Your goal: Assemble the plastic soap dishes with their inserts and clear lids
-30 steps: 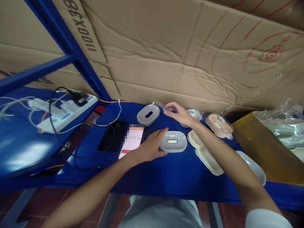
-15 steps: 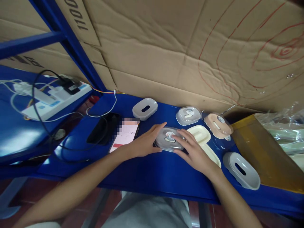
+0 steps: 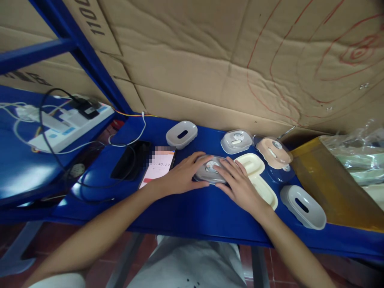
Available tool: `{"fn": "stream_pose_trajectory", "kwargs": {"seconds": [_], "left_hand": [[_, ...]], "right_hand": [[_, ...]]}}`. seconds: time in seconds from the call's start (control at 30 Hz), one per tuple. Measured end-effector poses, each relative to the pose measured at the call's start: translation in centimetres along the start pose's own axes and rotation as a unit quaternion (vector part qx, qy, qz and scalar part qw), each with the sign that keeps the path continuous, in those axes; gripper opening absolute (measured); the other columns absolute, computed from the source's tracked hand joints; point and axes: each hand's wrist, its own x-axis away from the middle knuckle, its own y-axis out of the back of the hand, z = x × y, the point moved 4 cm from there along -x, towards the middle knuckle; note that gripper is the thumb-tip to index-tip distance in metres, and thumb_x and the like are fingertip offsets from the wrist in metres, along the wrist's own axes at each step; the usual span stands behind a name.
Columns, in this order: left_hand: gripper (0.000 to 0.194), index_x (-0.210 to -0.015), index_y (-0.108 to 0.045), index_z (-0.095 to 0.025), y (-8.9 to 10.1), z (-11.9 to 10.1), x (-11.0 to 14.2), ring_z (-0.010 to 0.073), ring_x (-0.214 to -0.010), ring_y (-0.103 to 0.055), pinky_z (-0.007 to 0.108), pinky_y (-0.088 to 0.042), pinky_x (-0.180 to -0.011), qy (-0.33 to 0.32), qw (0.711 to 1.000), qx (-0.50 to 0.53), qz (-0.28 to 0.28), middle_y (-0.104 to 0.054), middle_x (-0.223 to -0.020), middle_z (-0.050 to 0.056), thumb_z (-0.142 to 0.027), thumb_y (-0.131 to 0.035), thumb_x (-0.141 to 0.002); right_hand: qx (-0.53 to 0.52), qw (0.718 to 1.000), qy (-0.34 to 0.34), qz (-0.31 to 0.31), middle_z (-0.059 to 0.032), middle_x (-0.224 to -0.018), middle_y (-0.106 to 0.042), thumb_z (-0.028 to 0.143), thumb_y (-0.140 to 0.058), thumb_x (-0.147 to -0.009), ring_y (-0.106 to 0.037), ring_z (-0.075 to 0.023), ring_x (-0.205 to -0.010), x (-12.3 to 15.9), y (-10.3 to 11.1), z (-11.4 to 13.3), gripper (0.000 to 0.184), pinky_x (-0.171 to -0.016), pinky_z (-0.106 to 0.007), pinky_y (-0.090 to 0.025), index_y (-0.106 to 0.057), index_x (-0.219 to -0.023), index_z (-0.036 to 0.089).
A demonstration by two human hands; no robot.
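A grey oval soap-dish-like case with a clear lid (image 3: 207,173) lies on the blue metal table (image 3: 192,216). My left hand (image 3: 183,176) rests on its left side, fingers stretched flat over the lid. My right hand (image 3: 238,186) lies on its right side, fingers spread and pressing on the lid. Both hands cover much of the case.
A grey slotted tray (image 3: 181,135) sits behind, a lidded case (image 3: 237,141) and a tan lidded case (image 3: 273,152) at back right, cream trays (image 3: 259,176) beside my right hand, another grey tray (image 3: 303,206) at right. Phones (image 3: 157,166) lie left, a power strip (image 3: 66,124) far left, cardboard wall (image 3: 210,60) behind.
My right hand brought a clear lid from the back down onto the grey case; now both hands lie flatter on the lid. The view shifted slightly.
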Motion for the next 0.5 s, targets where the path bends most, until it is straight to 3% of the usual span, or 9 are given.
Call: {"fn": "stream_pose_trajectory", "kwargs": {"seconds": [0.1, 0.17, 0.23, 0.33, 0.4, 0.5], "left_hand": [[0.08, -0.168, -0.039, -0.035, 0.0, 0.1, -0.2, 0.0374, -0.154, -0.046, 0.058, -0.04, -0.127, 0.016, 0.996, -0.077, -0.028, -0.045, -0.166, 0.012, -0.046, -0.077, -0.098], [0.077, -0.165, -0.043, -0.03, 0.1, 0.3, -0.5, 0.0419, -0.152, -0.047, 0.062, -0.041, -0.125, 0.04, 0.988, -0.132, -0.072, -0.044, -0.166, 0.016, -0.046, -0.077, -0.097], [0.069, -0.161, -0.048, -0.025, 0.3, 0.2, -0.6, 0.0453, -0.152, -0.044, 0.065, -0.04, -0.124, 0.059, 0.973, -0.179, -0.132, -0.039, -0.168, 0.02, -0.041, -0.073, -0.099], [0.055, -0.156, -0.052, -0.025, 0.4, -0.8, -0.6, 0.0451, -0.154, -0.041, 0.066, -0.037, -0.124, 0.05, 0.955, -0.222, -0.191, -0.036, -0.17, 0.021, -0.031, -0.065, -0.104], [0.048, -0.153, -0.054, -0.026, 0.2, -1.7, -0.4, 0.0428, -0.153, -0.043, 0.064, -0.038, -0.123, 0.02, 0.953, -0.231, -0.194, -0.041, -0.168, 0.019, -0.029, -0.061, -0.106], [0.041, -0.15, -0.058, -0.025, -0.6, -3.0, 0.0, 0.0375, -0.146, -0.052, 0.056, -0.045, -0.119, -0.049, 0.961, -0.227, -0.153, -0.051, -0.16, 0.017, -0.029, -0.057, -0.109]], "right_hand": [[0.026, 0.999, -0.017, 0.021, -0.0142, -0.175, -0.042, 0.044, -0.061, -0.109, -0.029, -0.0374, -0.166, 0.0, 0.8, -0.8, 0.082, -0.131, -0.074, -0.029, -0.015, -0.176, 0.032], [0.026, 0.998, -0.05, 0.018, -0.0144, -0.175, -0.041, 0.048, -0.06, -0.109, -0.031, -0.038, -0.166, 0.5, 2.3, -2.3, 0.083, -0.13, -0.074, -0.028, -0.015, -0.176, 0.031], [0.013, 0.996, -0.088, 0.005, -0.0131, -0.167, -0.054, 0.047, -0.056, -0.111, -0.047, -0.0365, -0.158, 1.4, 4.3, -4.4, 0.068, -0.127, -0.069, -0.037, -0.032, -0.172, 0.03], [-0.012, 0.989, -0.15, -0.004, -0.0113, -0.137, -0.077, 0.044, -0.051, -0.112, -0.074, -0.0329, -0.124, 3.0, 6.3, -7.4, 0.041, -0.109, -0.057, -0.057, -0.064, -0.148, 0.027], [-0.011, 0.985, -0.173, 0.006, -0.0113, -0.122, -0.081, 0.043, -0.052, -0.112, -0.078, -0.0323, -0.109, 3.5, 6.5, -8.2, 0.035, -0.099, -0.054, -0.061, -0.073, -0.133, 0.024], [0.004, 0.989, -0.136, 0.051, -0.0113, -0.125, -0.081, 0.039, -0.054, -0.111, -0.076, -0.0338, -0.115, 3.0, 5.1, -6.4, 0.03, -0.101, -0.056, -0.059, -0.075, -0.127, 0.024]]}}
